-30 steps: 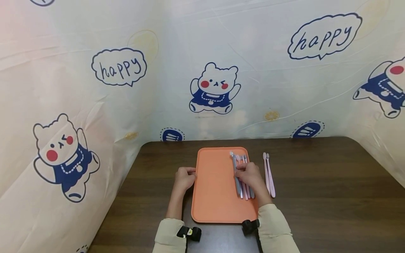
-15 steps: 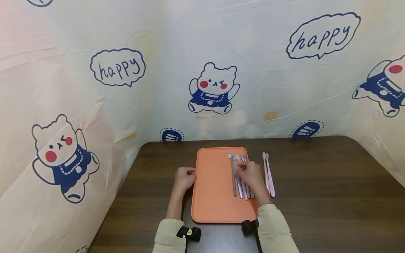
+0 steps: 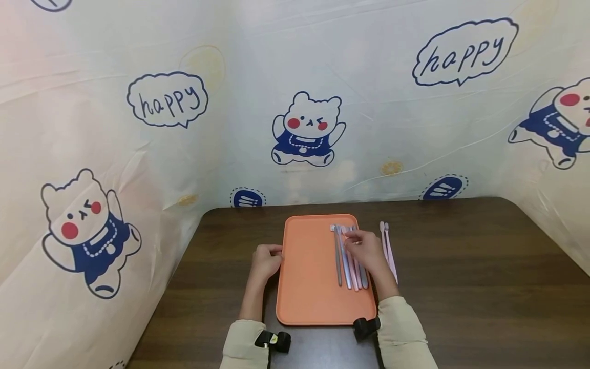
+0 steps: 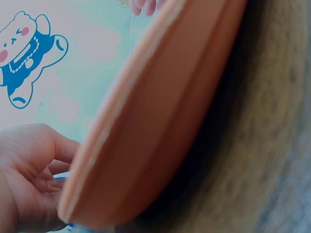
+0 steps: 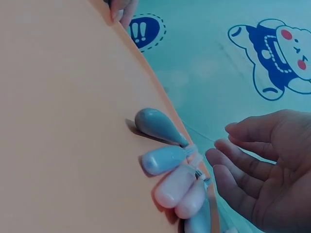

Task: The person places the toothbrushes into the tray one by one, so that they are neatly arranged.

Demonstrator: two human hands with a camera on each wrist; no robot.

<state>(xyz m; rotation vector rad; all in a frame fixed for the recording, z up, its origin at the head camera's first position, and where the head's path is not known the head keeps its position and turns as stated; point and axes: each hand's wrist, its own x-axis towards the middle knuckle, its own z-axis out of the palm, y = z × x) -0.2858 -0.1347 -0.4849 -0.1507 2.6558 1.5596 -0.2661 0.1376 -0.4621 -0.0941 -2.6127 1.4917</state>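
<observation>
An orange tray [image 3: 306,287] lies on the table, and several toothbrushes [image 3: 338,264] in grey, blue and pink lie side by side along its right part, bristle heads toward the far end. At the tray's left edge, my left hand [image 3: 267,261] grips the rim; in the left wrist view its fingers curl by the rim and the fingertips are partly hidden. My right hand [image 3: 367,252] hovers over the row of toothbrushes, covering part of it. Seen from the right wrist, this hand [image 5: 262,170] holds nothing, its fingers loosely bent and apart from the handles.
Two more toothbrushes [image 3: 389,248], pinkish and lilac, lie on the brown table [image 3: 465,271] to the right of the tray, partly behind my right hand. A printed curtain [image 3: 239,102] with bears hangs behind the table's far edge.
The grey toothbrush, pinched by my right hand a second ago, now lies leftmost in the row on the tray. My right hand has let go of it and risen slightly.
</observation>
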